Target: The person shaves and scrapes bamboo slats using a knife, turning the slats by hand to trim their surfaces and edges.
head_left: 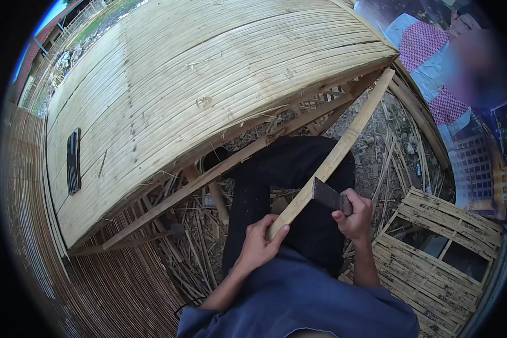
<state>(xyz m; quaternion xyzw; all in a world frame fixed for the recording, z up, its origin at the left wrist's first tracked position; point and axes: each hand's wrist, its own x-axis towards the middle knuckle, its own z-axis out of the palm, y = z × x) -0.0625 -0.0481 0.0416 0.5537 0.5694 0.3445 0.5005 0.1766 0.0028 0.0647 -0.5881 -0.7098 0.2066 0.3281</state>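
Bamboo strip (348, 136) slants across the lap, its near end just off centre at 5 o'clock and its far end out towards 2 o'clock, by the corner of a slatted platform (208, 84); whether that end rests on anything I cannot tell. The left hand (259, 245), at 6 o'clock, is closed round the near end, thumb along one edge and fingers across the other, a grip that probably steadies the strip and lets it be turned. The right hand (356, 217), at 4 o'clock, is wrapped about a dark blade (328, 198), whose front corner meets or lies just beside the strip's right edge; contact is hard to judge. Holding the blade beyond the left hand seems meant to spare the fingers there, and the low position over the dark trousers (298, 151) likely keeps the work close to the body. The platform spreads from 9 o'clock round to 1, and a dark ridged object (73, 161) lies on it at 9 o'clock, away from both hands. At 4 o'clock, past the right hand, stands or lies a slatted panel (428, 267) with openings; another person (425, 48) is at 2 o'clock.
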